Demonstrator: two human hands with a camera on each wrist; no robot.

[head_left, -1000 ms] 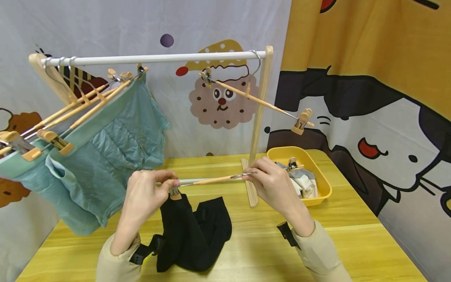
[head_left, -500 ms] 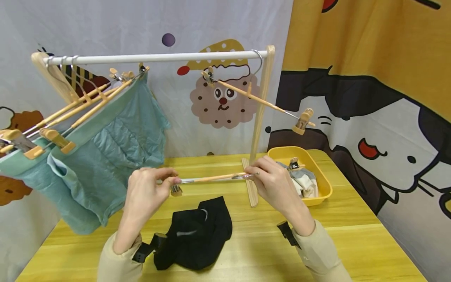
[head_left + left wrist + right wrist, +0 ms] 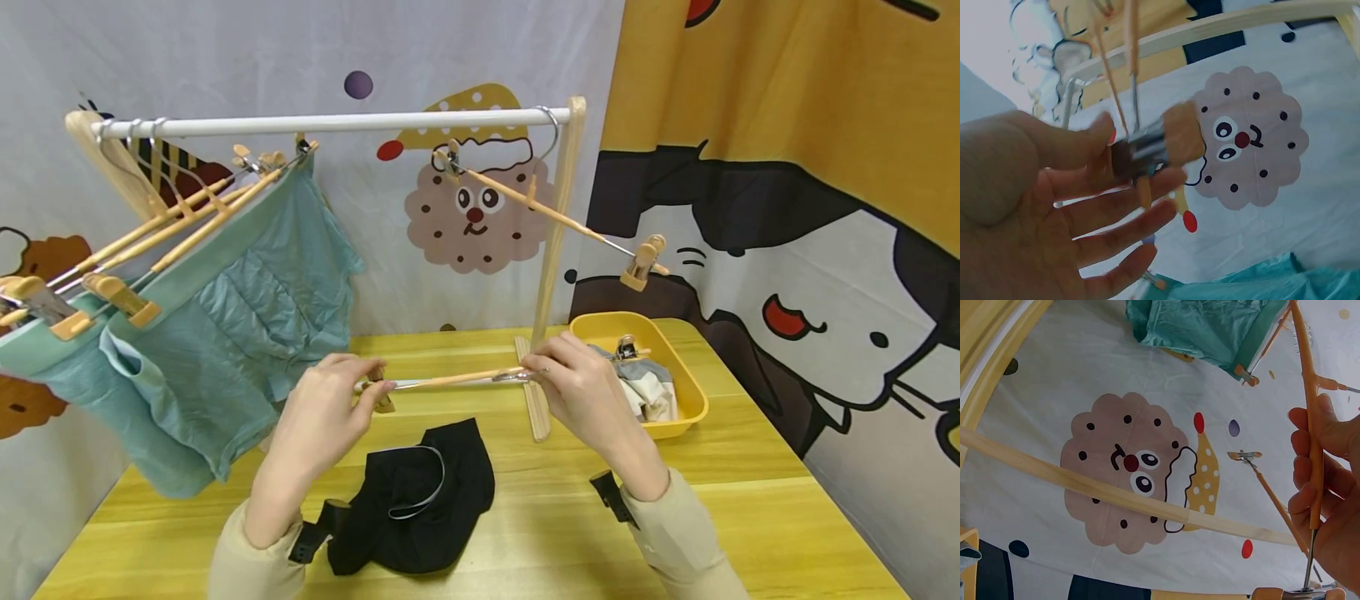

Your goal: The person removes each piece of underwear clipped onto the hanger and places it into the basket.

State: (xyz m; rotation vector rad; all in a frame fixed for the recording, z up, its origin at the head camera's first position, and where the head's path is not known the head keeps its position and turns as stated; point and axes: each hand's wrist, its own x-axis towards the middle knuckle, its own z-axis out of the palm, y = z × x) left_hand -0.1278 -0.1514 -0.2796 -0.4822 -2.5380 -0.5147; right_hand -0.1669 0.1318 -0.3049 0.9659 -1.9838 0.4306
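My left hand [image 3: 322, 412] pinches the wood-and-metal clip [image 3: 1154, 144] at the left end of a clip hanger [image 3: 450, 380]. No cloth shows in that clip. My right hand [image 3: 588, 396] has its fingers curled round the hanger's wooden bar [image 3: 1313, 444], and another clip [image 3: 1297, 594] sits at the bar's end near that hand. Level above the table, the hanger spans the gap between both hands. Below it a black garment [image 3: 465, 492] lies crumpled on the table, with a thin pale curved line across its top.
Behind stands a rack with a white rail [image 3: 337, 123]. Teal shorts [image 3: 277, 275] hang at its left on clip hangers, and a bare clip hanger [image 3: 555, 215] hangs at its right. A yellow basket [image 3: 686, 392] with folded clothes stands at the back right of the table.
The black garment has come off the left clip and dropped to the table. My left hand has shifted slightly right and turned over the clip; my right hand keeps its hold.
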